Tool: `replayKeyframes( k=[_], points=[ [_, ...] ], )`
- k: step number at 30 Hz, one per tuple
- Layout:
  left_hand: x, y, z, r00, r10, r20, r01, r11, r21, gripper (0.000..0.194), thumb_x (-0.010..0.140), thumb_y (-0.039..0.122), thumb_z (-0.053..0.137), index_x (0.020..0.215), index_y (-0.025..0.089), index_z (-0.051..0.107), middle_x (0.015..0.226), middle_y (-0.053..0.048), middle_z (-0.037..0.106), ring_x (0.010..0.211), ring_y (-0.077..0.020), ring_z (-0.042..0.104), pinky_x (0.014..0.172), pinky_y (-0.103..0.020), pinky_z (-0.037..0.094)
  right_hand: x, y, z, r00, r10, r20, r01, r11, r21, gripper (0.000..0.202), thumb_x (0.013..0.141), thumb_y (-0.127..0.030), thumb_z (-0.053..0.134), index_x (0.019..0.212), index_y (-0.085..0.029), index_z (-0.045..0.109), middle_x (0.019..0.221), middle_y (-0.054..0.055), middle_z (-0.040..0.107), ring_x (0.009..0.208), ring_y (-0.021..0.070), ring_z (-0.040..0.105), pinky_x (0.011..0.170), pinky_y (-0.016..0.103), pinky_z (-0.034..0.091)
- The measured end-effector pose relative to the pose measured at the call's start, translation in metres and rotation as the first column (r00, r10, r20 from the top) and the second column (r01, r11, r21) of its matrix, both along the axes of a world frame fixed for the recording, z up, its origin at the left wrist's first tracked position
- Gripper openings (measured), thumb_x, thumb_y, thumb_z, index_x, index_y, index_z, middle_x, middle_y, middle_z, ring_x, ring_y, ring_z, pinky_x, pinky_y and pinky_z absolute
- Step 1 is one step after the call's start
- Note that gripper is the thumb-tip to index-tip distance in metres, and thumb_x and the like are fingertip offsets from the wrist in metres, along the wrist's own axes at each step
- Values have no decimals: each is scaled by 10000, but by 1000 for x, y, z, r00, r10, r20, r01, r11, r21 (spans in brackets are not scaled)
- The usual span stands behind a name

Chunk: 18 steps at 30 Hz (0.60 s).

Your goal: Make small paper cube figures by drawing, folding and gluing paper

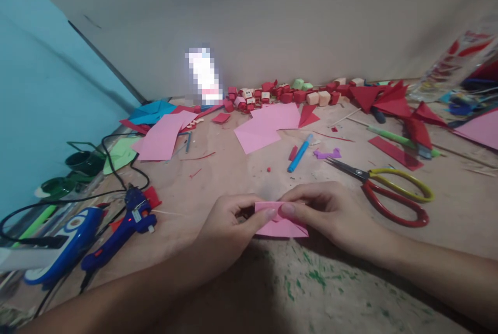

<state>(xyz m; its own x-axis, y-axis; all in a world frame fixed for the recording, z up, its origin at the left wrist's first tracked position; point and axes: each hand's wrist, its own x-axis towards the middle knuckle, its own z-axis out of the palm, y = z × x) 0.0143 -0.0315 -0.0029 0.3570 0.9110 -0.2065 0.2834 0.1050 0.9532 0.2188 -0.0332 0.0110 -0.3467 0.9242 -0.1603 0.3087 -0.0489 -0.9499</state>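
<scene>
Between my two hands is a small folded piece of pink paper [286, 227], just above the worktable. My left hand [235, 222] pinches its left side, thumb on top and fingers behind. From the other side my right hand [324, 212] grips it the same way, and the two thumb tips nearly meet at its middle. Fingers behind the paper are partly hidden. Scissors [368, 174] with one yellow and one red handle lie open to the right of my right hand. Beyond the hands rests a blue marker [300, 153].
A blue glue gun [134, 214] with its cable lies at left. Pink sheets [268, 126] and small red paper cubes [286, 97] line the back, near a bright, blurred-out phone-like screen [205, 75]. A purple paper scrap [327, 154] sits by the scissors' tips.
</scene>
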Motion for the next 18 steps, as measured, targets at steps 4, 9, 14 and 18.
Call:
replayKeyframes(
  k=[4,9,14,18],
  points=[
    [0,1,-3,1000,22,-11,-22,1000,17,247,855,338,666,757,123,738,691,-19,645,658,-132,535,586,-231,383,0,1,-1,999,16,44,-18,999,40,254,908,-370,676,816,-165,794,701,18,730,623,128,584,571,220,428],
    [-2,1,-5,1000,8,15,-8,1000,20,245,848,330,669,743,117,727,660,-6,611,648,-121,516,579,-217,381,1,0,-2,999,24,43,-28,995,94,239,916,-339,669,814,-162,792,751,26,759,684,134,624,629,213,459],
    [-2,1,-2,995,80,61,-83,995,54,259,862,349,671,766,113,721,681,-15,633,639,-128,551,568,-219,402,-1,-2,-3,994,-68,-82,61,994,-87,277,868,-442,709,805,-176,750,713,18,718,595,129,582,523,219,433],
    [0,3,1,989,93,118,-100,994,52,240,875,336,669,833,111,742,723,-29,678,648,-134,594,591,-222,454,-2,-2,-5,988,-103,-119,76,975,-209,378,845,-505,712,674,-170,682,558,-4,611,456,100,483,408,212,327]
  ],
)
